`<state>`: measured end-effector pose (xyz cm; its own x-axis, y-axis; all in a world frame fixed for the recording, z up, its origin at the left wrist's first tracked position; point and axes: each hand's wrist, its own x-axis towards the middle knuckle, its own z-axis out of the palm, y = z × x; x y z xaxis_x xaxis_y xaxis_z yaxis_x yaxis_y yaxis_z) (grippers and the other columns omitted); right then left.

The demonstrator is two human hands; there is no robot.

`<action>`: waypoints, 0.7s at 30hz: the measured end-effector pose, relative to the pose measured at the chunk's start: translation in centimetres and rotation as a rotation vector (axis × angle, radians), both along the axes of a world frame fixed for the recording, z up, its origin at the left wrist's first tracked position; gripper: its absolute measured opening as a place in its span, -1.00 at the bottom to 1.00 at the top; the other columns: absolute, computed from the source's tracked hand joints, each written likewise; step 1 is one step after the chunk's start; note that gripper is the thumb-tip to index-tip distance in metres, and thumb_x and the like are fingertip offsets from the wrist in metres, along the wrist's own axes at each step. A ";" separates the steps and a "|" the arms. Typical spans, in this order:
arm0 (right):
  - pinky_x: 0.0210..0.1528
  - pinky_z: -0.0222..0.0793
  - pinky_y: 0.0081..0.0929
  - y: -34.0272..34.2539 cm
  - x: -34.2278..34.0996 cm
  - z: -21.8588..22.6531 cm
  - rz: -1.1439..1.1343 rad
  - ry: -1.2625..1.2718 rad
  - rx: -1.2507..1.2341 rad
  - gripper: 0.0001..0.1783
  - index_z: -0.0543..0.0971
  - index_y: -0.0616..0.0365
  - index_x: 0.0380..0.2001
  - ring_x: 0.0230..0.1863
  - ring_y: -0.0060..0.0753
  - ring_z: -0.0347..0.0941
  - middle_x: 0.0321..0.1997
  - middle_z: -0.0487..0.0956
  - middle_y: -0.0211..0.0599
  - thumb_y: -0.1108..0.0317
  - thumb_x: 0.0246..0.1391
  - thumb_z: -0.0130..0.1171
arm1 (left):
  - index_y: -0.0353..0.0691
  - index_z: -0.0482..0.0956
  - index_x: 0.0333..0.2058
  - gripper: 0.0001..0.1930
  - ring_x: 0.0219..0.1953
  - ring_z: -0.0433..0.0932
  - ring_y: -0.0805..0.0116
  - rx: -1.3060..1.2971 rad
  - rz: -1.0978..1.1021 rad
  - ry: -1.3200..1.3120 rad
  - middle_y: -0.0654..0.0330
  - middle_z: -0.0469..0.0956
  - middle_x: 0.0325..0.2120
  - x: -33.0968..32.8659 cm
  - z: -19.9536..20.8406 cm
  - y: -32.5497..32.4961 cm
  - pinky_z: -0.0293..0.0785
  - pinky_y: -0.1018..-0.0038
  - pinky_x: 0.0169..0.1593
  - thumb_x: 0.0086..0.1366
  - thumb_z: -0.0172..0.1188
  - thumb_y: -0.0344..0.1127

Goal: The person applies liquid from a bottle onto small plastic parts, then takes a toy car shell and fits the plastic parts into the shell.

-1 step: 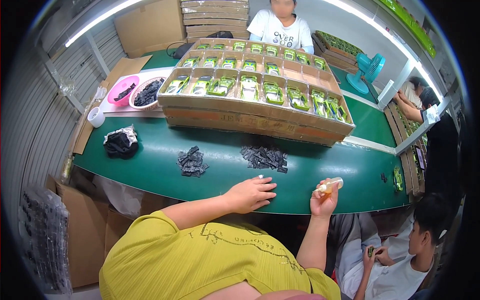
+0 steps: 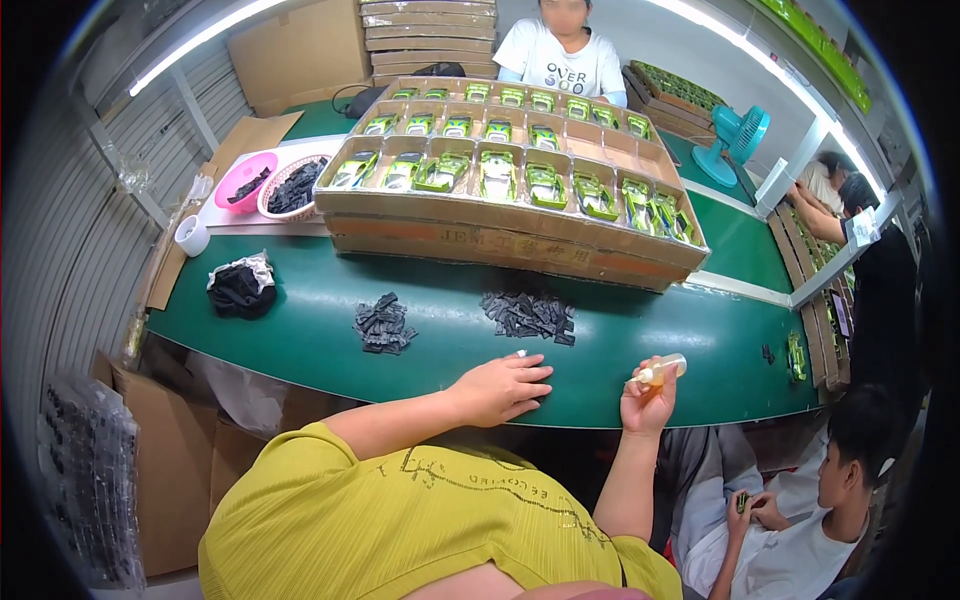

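My left hand (image 2: 502, 389) rests palm down at the near edge of the green table (image 2: 430, 385), fingers stretched out and holding nothing. Something small and white shows at one fingertip. In my right hand (image 2: 646, 408) is a small clear squeeze bottle (image 2: 663, 372) with amber liquid, its pale nozzle tilted toward the left. Just beyond my left hand lies a heap of small black strip-like parts (image 2: 528, 317). A second, smaller heap of black parts (image 2: 383, 324) sits farther left.
Stacked cardboard trays (image 2: 500, 240) of green toy car bodies (image 2: 498, 175) stand beyond the heaps. Left are a black-and-white cloth bundle (image 2: 242, 285), a pink bowl (image 2: 235, 180), a basket (image 2: 275, 205) and a tape roll (image 2: 191, 235). A teal fan (image 2: 733, 145) and co-workers are around the table.
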<state>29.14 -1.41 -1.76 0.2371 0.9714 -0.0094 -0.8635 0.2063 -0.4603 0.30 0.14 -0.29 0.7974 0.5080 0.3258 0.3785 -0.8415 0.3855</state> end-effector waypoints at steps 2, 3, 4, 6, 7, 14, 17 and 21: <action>-0.62 0.22 -0.68 0.1 0.4 -1.0 0.032 0.024 0.046 -0.67 0.44 0.18 -0.20 -0.55 -0.57 0.34 -0.34 0.52 -0.23 0.12 0.19 0.11 | -0.16 0.48 0.02 -0.64 0.22 0.28 0.07 -0.011 0.006 -0.012 0.09 0.41 0.09 0.2 0.1 0.0 0.20 0.19 0.26 0.27 0.10 -0.19; -0.60 0.24 -0.64 0.4 0.8 -1.5 0.083 0.040 0.099 -0.70 0.45 0.13 -0.17 -0.52 -0.54 0.37 -0.30 0.52 -0.25 0.13 0.21 0.08 | -0.16 0.47 0.03 -0.62 0.22 0.29 0.08 -0.017 0.033 -0.030 0.09 0.42 0.09 0.3 0.2 0.0 0.21 0.21 0.25 0.26 0.11 -0.19; -0.60 0.24 -0.65 0.8 0.7 -1.6 0.086 0.033 0.065 -0.71 0.45 0.11 -0.16 -0.51 -0.54 0.37 -0.28 0.52 -0.26 0.13 0.21 0.08 | -0.15 0.46 0.05 -0.61 0.21 0.30 0.09 -0.024 0.040 -0.014 0.10 0.42 0.09 0.1 0.7 0.0 0.20 0.16 0.25 0.25 0.12 -0.20; -0.59 0.24 -0.65 1.0 0.7 -1.4 0.073 0.030 0.030 -0.72 0.44 0.09 -0.16 -0.50 -0.55 0.38 -0.27 0.52 -0.27 0.14 0.21 0.07 | -0.07 0.49 0.03 -0.64 0.20 0.32 0.12 0.047 0.064 0.050 0.13 0.43 0.08 0.3 1.1 -0.1 0.16 0.03 0.25 0.25 0.12 -0.21; -0.58 0.25 -0.65 1.1 0.8 -1.4 0.065 0.029 0.035 -0.73 0.45 0.08 -0.16 -0.50 -0.55 0.38 -0.27 0.52 -0.27 0.14 0.21 0.08 | -0.03 0.50 0.02 -0.65 0.20 0.32 0.12 0.064 0.066 0.075 0.14 0.44 0.08 0.7 1.2 0.0 0.14 -0.01 0.24 0.25 0.12 -0.22; -0.58 0.21 -0.68 0.9 0.0 -0.9 0.018 0.016 -0.017 -0.61 0.41 0.17 -0.15 -0.54 -0.61 0.33 -0.32 0.52 -0.22 0.07 0.16 0.14 | -0.02 0.54 -0.03 -0.70 0.22 0.27 0.04 -0.022 0.046 0.131 0.12 0.40 0.11 0.6 1.6 0.7 0.12 -0.01 0.26 0.26 0.10 -0.27; -0.60 0.17 -0.72 0.5 0.3 -1.3 0.008 0.042 -0.006 -0.61 0.39 0.20 -0.15 -0.56 -0.63 0.29 -0.31 0.49 -0.22 0.08 0.19 0.09 | -0.06 0.52 -0.02 -0.69 0.23 0.26 0.04 0.002 -0.011 0.132 0.08 0.38 0.12 0.9 1.6 0.6 0.12 0.04 0.27 0.25 0.10 -0.27; -0.61 0.19 -0.71 -0.2 0.6 -1.0 0.023 0.038 0.003 -0.60 0.36 0.22 -0.15 -0.53 -0.62 0.30 -0.31 0.45 -0.24 0.08 0.19 0.10 | -0.09 0.51 -0.02 -0.70 0.25 0.23 0.04 -0.043 -0.040 0.086 0.08 0.36 0.14 1.2 1.1 0.6 0.11 0.06 0.28 0.27 0.09 -0.26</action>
